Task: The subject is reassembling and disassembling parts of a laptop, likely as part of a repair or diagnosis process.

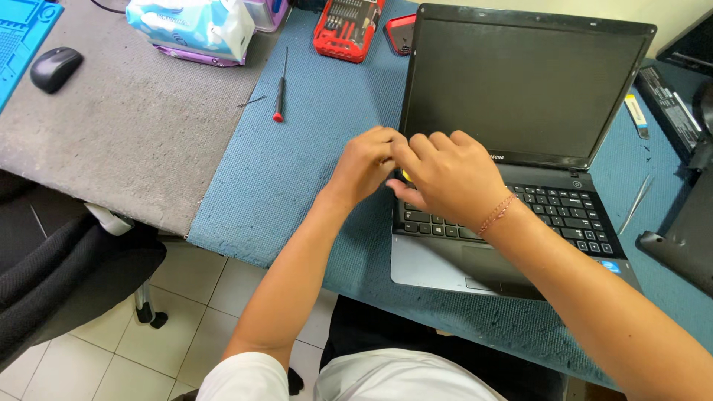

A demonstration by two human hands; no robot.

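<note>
Surface: bench over a tiled floor, grey mat (126,126) on the left part, blue mat (297,171) on the right part. Black chair (67,260) at lower left.

Items, left to right:
- Blue tray (18,37), corner only, at the far-left edge.
- Mouse (54,68), black, on the grey mat.
- Tissue pack (191,28), soft, at the back edge.
- Screwdriver (280,87), thin, red-tipped handle, lying on the blue mat, well apart from both hands.
- Bit case (347,28), red, open, at the back.
- Left hand (364,165), fingers curled in at the left rear corner of the laptop's keyboard; what they pinch cannot be told.
- Small yellow item (405,176), only a sliver showing between the two hands; kind cannot be told.
- Right hand (449,178), laid over the upper-left keys, fingers bent and close together, touching the left hand; whether it holds anything cannot be told. Thin bracelet on the wrist.
- Laptop (520,96), black, lid open and upright, screen dark, standing on the blue mat.
- Tweezers (636,204), on the mat just right of the laptop.
- Flat yellow-and-white tool (636,115), near the lid's right edge.
- Dark device parts (679,96) at the far right.

Handling note (judgement): work at that keyboard corner looks fine-grained. Best done with one hand steadying the deck, light leverage, pressure kept off the hinge and neighbouring keys.
</note>
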